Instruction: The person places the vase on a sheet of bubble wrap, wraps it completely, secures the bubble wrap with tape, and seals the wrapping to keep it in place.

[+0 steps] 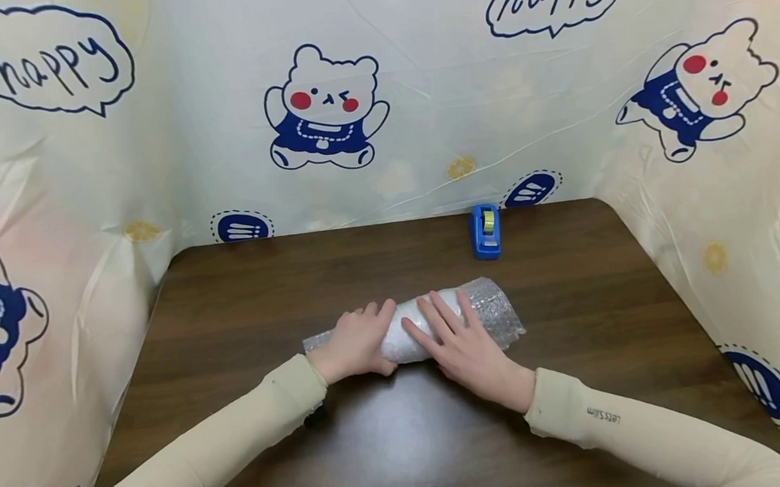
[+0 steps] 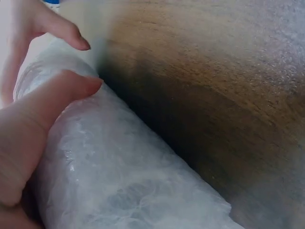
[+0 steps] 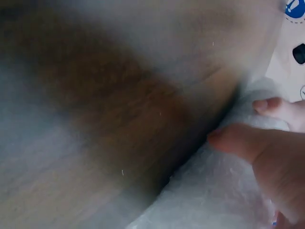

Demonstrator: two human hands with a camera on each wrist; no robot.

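Note:
A white, cylinder-shaped bundle in bubble wrap [image 1: 406, 340] lies slantwise on the table, with loose clear wrap [image 1: 497, 311] flaring out at its right end. What is inside cannot be made out. My left hand [image 1: 356, 342] grips the bundle left of its middle, the fingers bent over the far side and the thumb on the near side. My right hand [image 1: 468, 347] rests on the right part, its fingers spread and fairly straight over the top. In the right wrist view, the right thumb [image 3: 238, 142] lies against the bubble wrap [image 3: 214, 191].
A blue tape dispenser [image 1: 486, 231] with a yellowish roll stands at the table's back edge, right of centre. The dark wooden table [image 1: 390, 440] is enclosed at the back and sides by a pale printed curtain [image 1: 435, 104]. A small black object [image 1: 315, 416] shows beneath the left sleeve.

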